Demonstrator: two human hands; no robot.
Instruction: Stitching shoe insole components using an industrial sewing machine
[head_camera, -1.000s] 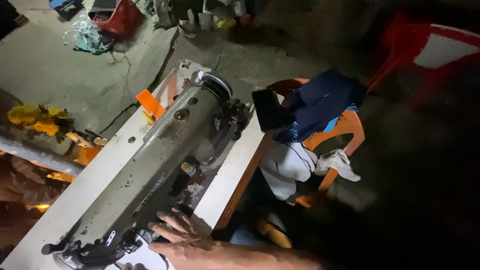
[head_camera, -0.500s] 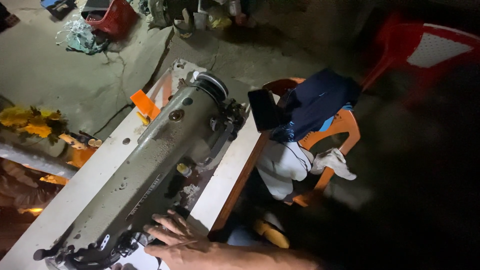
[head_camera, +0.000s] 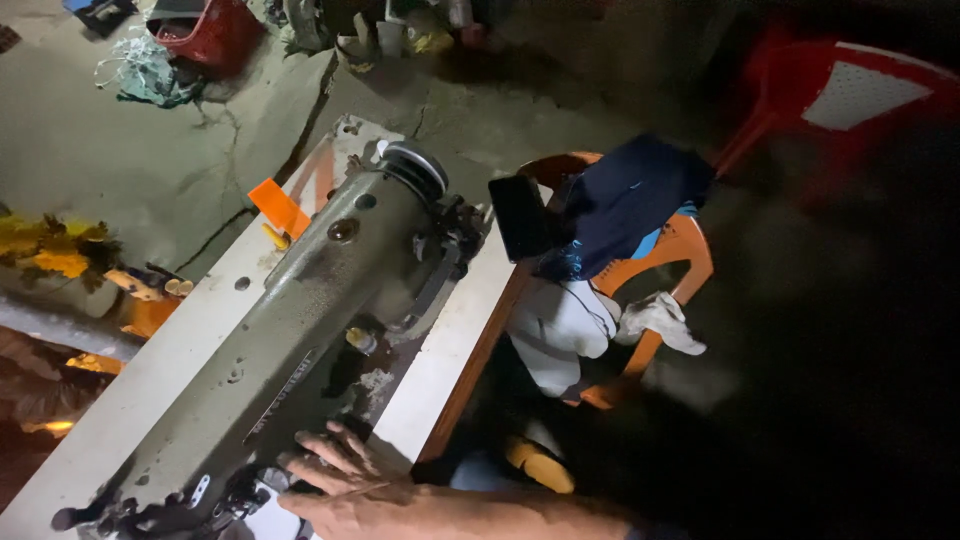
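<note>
Right hand reached in from lower right, fingers spread, palm down, resting flat on needle end of grey-green sewing machine, gripping nothing; looked like steadying contact. Machine lay diagonally along white worktop, handwheel at far end. Left hand out of sight. Orange chair beside worktop, heaped with dark and white clothes, seemingly used as shelf.
</note>
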